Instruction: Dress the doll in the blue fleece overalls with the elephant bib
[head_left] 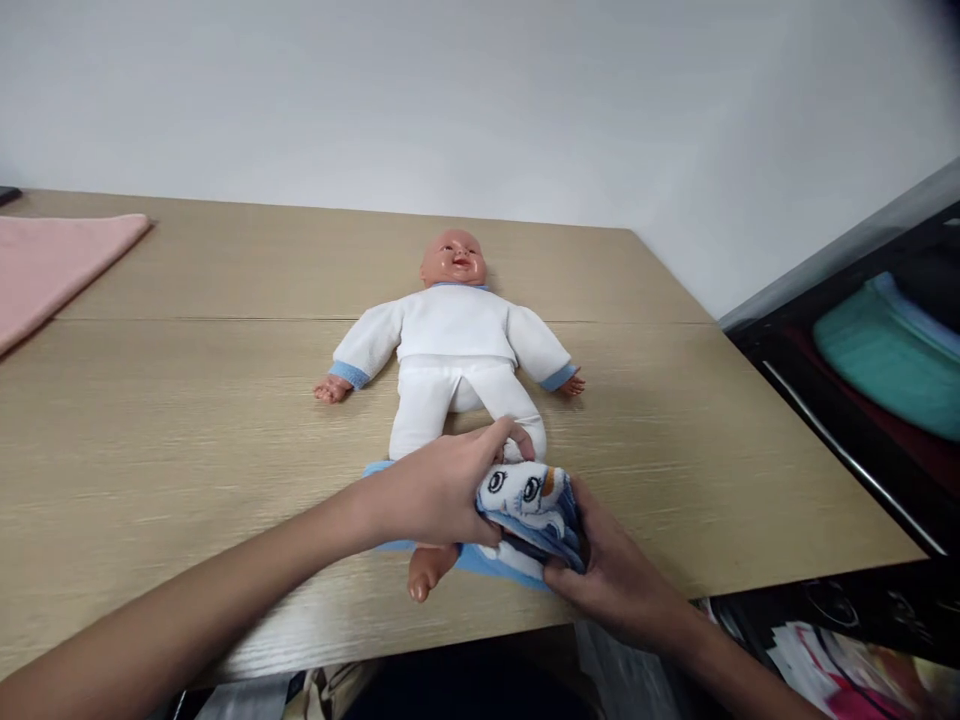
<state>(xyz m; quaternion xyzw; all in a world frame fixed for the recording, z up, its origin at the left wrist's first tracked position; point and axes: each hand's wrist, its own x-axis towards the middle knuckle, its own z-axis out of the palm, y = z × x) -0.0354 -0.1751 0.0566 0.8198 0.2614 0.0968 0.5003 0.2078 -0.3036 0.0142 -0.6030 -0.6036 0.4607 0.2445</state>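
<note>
A baby doll (456, 320) in a white top and trousers with blue cuffs lies on its back, head away from me. Both my hands are at the end of its leg on my right, around a soft white and blue bootie (529, 495) with embroidered eyes and an orange patch. My left hand (446, 485) pinches the bootie's left edge, its fingers bent by the doll's leg. On the other side my right hand (611, 570) grips the bootie, thumb at its front. The doll's other foot (433, 572) is bare. That leg's foot on my right is hidden.
Light blue fabric (495, 567) lies beneath the doll's lower legs. The wooden table (225, 440) has a folded pink cloth (60, 265) at left. A grey wall (375, 100) stands behind. Green cloth (892, 350) is in a black case at right.
</note>
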